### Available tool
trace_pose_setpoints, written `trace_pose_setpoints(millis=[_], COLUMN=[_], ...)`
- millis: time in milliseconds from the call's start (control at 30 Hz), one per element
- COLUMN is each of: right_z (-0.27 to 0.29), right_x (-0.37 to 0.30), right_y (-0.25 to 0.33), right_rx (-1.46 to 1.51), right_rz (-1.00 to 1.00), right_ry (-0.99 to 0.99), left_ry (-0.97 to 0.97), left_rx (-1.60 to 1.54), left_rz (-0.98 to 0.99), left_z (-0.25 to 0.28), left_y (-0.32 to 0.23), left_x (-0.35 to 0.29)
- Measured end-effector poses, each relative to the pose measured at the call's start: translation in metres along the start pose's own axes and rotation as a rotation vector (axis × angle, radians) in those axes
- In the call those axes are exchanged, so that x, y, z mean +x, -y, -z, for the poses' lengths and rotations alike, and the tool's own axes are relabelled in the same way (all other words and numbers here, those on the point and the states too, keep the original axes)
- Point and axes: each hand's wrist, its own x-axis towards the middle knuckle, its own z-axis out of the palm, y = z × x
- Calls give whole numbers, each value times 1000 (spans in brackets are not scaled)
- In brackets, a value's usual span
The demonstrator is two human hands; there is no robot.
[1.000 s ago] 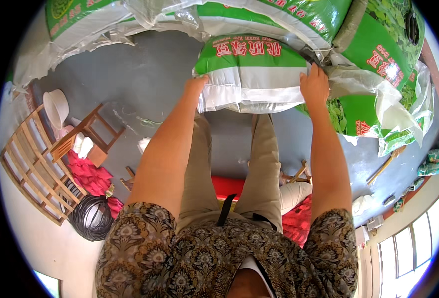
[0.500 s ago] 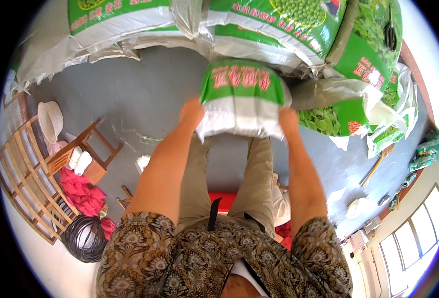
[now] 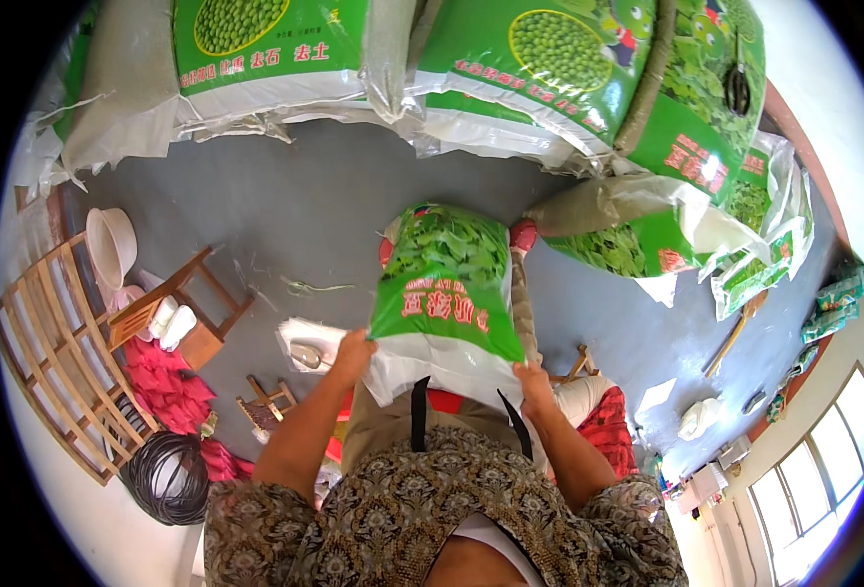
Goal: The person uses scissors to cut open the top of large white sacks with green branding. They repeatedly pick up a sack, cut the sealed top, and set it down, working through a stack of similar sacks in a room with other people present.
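Left hand [image 3: 354,356] gripping, right hand [image 3: 535,385] gripping

Left fingers [image 3: 365,344] and right fingers [image 3: 525,373] grip the white end of a green-and-white sack [image 3: 443,311], its printed bulk extending ahead of them; large green sacks [image 3: 549,73] rest farther beyond the fingers, a black coil [image 3: 173,507] well to their left.

A white basin [image 3: 111,248], coiled black cable [image 3: 170,505]

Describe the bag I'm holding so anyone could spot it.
Below the large green plastic sacks across the top lies grey floor. Over that is a leaf-printed, green-and-white plastic bag. Unlike its neighbours, it's gripped by your left hand and right hand.
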Motion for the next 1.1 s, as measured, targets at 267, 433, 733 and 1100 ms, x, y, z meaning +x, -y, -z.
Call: trace_pose_setpoints(millis=[267, 433, 733, 1100], right_z=[-34, -25, 7, 116], right_x=[-49, -71, -47, 63], right_y=[134, 212, 419, 546], right_rx=[65, -99, -66, -930], right_rz=[67, 112, 743, 1314], right_ry=[87, 68, -109, -806], left_ry=[-44, 45, -416, 2], left_rx=[286, 142, -426, -367], left_rz=[-236, -199, -421, 120], left_z=[41, 59, 63, -64], left_y=[-120, -206, -280, -148], left_x=[-7, -17, 32, -26])
